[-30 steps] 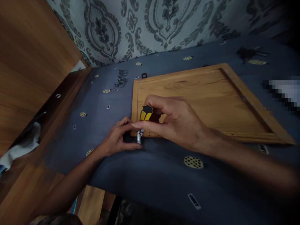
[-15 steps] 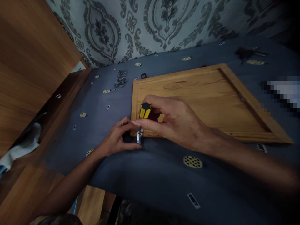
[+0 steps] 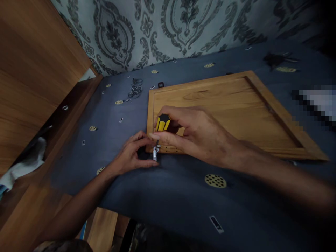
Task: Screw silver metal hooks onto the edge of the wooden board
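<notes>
My right hand (image 3: 199, 138) is wrapped round a yellow and black screwdriver (image 3: 163, 123), held upright over the near left corner of a framed wooden panel (image 3: 210, 99). The shaft points down at a small silver metal hinge (image 3: 155, 153) on the panel's near edge. My left hand (image 3: 135, 152) closes on this hinge from the left, with fingers above it and the thumb along its near end. Small dark holes show in the panel's edge beside the hinge. The screwdriver's tip is too small to make out.
The panel lies on a dark blue patterned cloth (image 3: 168, 203). Several metal pieces (image 3: 135, 91) lie beyond its left side, near a small black square piece (image 3: 161, 85). A dark tool-like object (image 3: 279, 57) lies far right. A wooden cabinet (image 3: 34, 77) stands at left.
The screwdriver handle has turned and shifted slightly in my right hand, and the right forearm sits a little higher. My left hand and the hinge have hardly moved.
</notes>
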`<move>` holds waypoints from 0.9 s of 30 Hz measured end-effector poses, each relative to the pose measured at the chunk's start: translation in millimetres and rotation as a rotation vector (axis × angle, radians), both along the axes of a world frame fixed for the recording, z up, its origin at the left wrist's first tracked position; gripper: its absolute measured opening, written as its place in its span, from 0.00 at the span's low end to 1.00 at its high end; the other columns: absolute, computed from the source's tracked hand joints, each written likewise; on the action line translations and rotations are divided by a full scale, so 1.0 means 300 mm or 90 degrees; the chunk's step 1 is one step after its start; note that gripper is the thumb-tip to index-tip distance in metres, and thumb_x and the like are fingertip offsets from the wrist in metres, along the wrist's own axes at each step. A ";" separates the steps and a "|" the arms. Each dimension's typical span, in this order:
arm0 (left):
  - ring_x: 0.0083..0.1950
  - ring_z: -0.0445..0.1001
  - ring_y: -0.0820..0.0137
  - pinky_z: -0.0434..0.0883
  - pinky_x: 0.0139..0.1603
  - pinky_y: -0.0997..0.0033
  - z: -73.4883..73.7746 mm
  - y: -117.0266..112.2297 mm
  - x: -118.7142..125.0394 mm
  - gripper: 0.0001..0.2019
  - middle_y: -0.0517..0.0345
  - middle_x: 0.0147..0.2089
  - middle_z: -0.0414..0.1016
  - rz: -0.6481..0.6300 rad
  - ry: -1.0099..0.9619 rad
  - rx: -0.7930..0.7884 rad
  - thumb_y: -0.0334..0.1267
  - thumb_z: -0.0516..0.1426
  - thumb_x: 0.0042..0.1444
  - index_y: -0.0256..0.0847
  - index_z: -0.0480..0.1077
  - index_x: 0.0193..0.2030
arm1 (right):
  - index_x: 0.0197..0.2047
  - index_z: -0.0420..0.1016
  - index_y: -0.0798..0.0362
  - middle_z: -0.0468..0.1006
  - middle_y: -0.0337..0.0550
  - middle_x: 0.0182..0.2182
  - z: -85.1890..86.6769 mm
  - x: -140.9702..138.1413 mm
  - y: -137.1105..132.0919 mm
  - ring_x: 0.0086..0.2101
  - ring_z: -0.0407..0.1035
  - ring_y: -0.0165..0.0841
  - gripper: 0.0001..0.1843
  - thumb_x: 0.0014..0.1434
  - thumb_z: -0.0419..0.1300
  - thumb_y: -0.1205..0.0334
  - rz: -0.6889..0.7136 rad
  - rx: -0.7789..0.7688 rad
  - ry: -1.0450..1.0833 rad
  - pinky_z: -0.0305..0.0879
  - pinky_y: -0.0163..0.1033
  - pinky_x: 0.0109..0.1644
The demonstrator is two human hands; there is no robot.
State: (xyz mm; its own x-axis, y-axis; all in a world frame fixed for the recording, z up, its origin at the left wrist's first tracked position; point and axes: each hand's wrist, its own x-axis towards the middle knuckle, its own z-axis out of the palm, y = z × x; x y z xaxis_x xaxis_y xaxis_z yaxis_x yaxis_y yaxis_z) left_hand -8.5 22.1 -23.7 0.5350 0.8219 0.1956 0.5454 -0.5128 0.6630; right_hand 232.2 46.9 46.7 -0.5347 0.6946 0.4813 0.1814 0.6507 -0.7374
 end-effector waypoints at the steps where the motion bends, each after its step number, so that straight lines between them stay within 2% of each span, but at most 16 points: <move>1: 0.48 0.73 0.61 0.73 0.50 0.62 0.000 0.000 0.000 0.25 0.53 0.45 0.73 -0.001 -0.008 0.001 0.58 0.70 0.53 0.43 0.78 0.51 | 0.36 0.69 0.48 0.75 0.36 0.29 0.005 0.001 -0.002 0.28 0.69 0.31 0.12 0.68 0.63 0.52 -0.014 -0.006 0.011 0.65 0.39 0.31; 6: 0.46 0.72 0.63 0.72 0.47 0.65 0.011 0.000 0.002 0.25 0.55 0.44 0.72 -0.006 -0.023 -0.013 0.55 0.70 0.53 0.43 0.78 0.51 | 0.35 0.69 0.47 0.73 0.36 0.29 0.030 0.009 -0.010 0.28 0.70 0.32 0.18 0.66 0.65 0.44 -0.114 -0.022 0.073 0.65 0.40 0.30; 13: 0.50 0.73 0.59 0.73 0.54 0.59 0.009 0.000 0.002 0.25 0.52 0.47 0.73 0.003 -0.015 -0.034 0.56 0.71 0.52 0.42 0.78 0.51 | 0.35 0.68 0.48 0.73 0.35 0.27 0.005 0.005 -0.001 0.27 0.68 0.32 0.15 0.66 0.65 0.48 -0.026 -0.036 0.040 0.63 0.41 0.29; 22: 0.50 0.74 0.59 0.75 0.54 0.59 0.013 -0.003 0.004 0.28 0.53 0.46 0.74 0.004 0.002 -0.028 0.59 0.69 0.53 0.43 0.78 0.54 | 0.35 0.68 0.49 0.72 0.35 0.26 -0.022 -0.004 -0.001 0.25 0.67 0.30 0.12 0.68 0.62 0.54 -0.016 0.000 0.034 0.62 0.38 0.28; 27: 0.49 0.74 0.59 0.75 0.52 0.60 0.010 -0.002 0.004 0.28 0.52 0.46 0.74 -0.001 0.001 -0.010 0.60 0.68 0.54 0.42 0.78 0.53 | 0.35 0.68 0.49 0.71 0.34 0.26 -0.019 -0.006 -0.002 0.26 0.67 0.29 0.12 0.69 0.62 0.54 -0.012 -0.003 0.033 0.62 0.37 0.29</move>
